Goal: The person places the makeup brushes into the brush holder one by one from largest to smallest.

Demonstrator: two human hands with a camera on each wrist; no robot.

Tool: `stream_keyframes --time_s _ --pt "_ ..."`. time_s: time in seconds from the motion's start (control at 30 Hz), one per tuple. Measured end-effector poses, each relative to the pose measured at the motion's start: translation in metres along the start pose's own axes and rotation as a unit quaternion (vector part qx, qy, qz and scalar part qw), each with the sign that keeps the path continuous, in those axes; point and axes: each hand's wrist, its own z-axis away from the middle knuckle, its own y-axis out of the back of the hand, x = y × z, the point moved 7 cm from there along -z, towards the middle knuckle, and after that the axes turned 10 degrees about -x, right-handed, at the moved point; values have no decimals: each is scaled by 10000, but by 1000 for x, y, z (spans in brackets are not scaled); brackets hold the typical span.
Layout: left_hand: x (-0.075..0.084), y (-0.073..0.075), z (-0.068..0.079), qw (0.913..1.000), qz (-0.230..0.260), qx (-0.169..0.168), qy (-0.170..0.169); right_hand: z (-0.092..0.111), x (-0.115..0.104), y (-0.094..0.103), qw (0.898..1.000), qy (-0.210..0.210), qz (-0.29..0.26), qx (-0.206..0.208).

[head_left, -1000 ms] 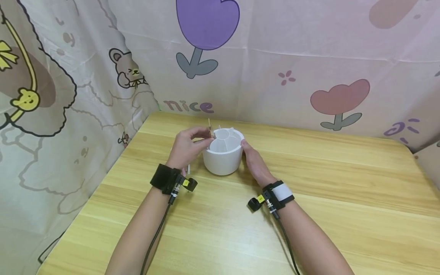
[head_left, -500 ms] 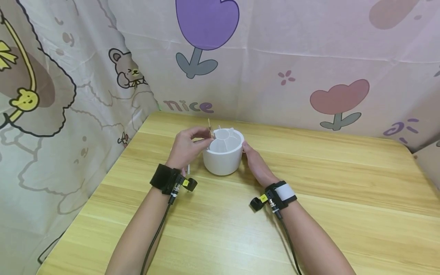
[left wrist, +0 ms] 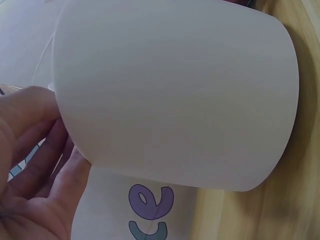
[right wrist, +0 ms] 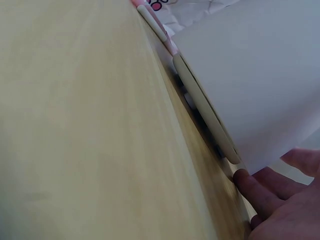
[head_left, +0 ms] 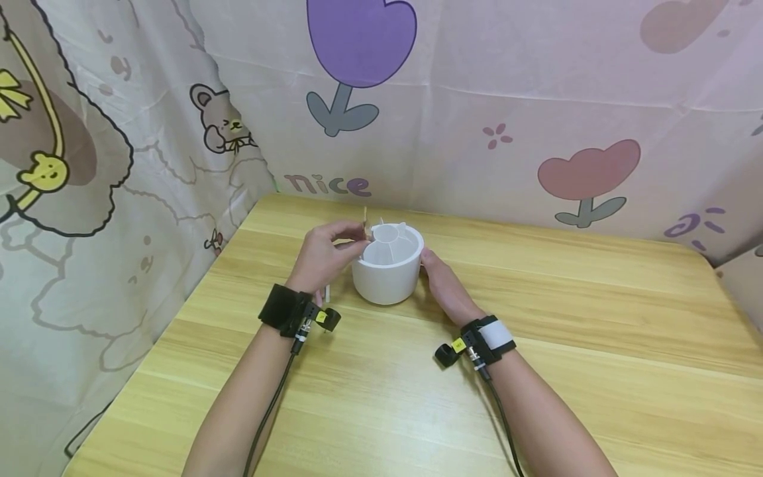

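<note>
A white round organizer (head_left: 386, 281) with divided compartments stands upright on the table in the head view. At its left rim, my left hand (head_left: 324, 252) pinches a thin tan stick (head_left: 365, 214) that points upward; its lower end is hidden by the fingers and rim. My right hand (head_left: 444, 285) holds the organizer's right side, thumb near the rim. In the left wrist view the organizer's wall (left wrist: 175, 100) fills most of the picture, with my left hand (left wrist: 37, 160) at its edge. The right wrist view shows my right hand's fingertips (right wrist: 241, 176) low against the organizer.
A pale pink and white item (head_left: 326, 293) lies on the table, mostly hidden behind the left wrist. The wooden table (head_left: 566, 318) ends at a printed curtain (head_left: 477, 172) behind and on the left. A cable (head_left: 271, 404) runs along each forearm.
My right hand has shifted slightly right and its thumb sits a little lower on the organizer's side. The left hand and the organizer stay almost still.
</note>
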Motion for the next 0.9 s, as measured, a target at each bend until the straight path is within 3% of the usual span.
stream_keyframes --time_s 0.6,0.9 --pt "1 3 2 9996 -165 -232 -33 0 1 -3 9999 119 -36 -11" --pt "4 18 4 9997 123 172 -132 0 0 -2 9998 176 -110 10"
